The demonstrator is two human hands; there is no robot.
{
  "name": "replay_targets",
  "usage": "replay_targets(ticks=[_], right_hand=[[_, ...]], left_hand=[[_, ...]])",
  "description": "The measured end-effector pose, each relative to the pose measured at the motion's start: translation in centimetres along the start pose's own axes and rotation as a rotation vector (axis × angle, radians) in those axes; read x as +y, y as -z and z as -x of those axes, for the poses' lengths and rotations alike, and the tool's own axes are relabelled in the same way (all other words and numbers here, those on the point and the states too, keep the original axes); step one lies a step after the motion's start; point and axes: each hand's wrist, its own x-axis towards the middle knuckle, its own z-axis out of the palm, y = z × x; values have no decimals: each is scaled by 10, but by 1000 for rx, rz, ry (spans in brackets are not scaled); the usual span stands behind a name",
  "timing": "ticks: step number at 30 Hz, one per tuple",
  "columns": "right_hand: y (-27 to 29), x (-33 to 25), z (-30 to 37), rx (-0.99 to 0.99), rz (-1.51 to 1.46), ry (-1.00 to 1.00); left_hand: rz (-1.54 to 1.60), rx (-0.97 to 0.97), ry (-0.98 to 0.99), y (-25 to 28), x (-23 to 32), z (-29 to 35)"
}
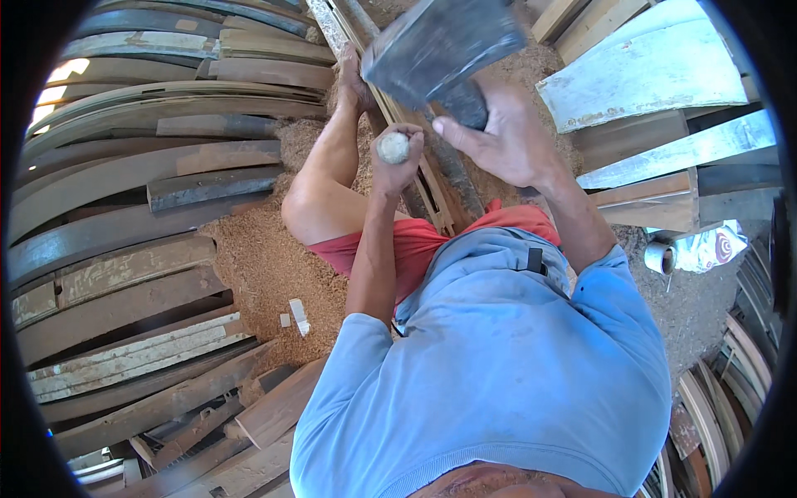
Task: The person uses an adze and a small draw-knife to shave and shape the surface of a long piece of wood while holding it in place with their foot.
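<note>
My left hand [400,166] is closed around an upright chisel, of which only the round, pale handle end [393,148] shows; its blade is hidden below the fist. The fist is over a long, narrow wooden piece [432,195] that runs between my legs. To the right and above, my right hand [516,137] grips a mallet by its dark handle [465,103]. The mallet's big, dark, block-shaped head [444,46] is raised, apart from the chisel, and slightly blurred. My bare left foot [352,79] rests against the wooden piece at its far part.
Stacked boards [91,174] line the left side. Sawdust and shavings [266,257] cover the floor, with small white scraps [299,318] on it. At right lie pale planks [647,70], a small can [660,257] and a white printed bag [710,247].
</note>
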Motion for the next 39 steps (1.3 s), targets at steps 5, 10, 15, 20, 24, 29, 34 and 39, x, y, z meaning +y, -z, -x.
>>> replay_targets(ticks=[5,10,15,20,24,29,34,39], right_hand=[[-18,4,-13,5,223,139],[-27,45,-6,-547,553,-41],[-29,23,3,-319,-18,-167],[10,-4,-2,-165,-177,-150],[33,-9,2,50,-255,-73],[47,-22,3,251,-318,-18],[54,-21,4,364,-339,21],[8,23,-3,179,137,-13]], left_hand=[[-90,-7,-10,5,-12,12],[-83,123,-107,-6,-8,17],[-56,137,202,7,-12,-46],[86,209,-97,-1,20,-59],[113,192,-38,6,58,-54],[40,121,2,-4,47,-54],[13,40,22,-10,18,-53],[-59,15,-123,-20,11,-36]])
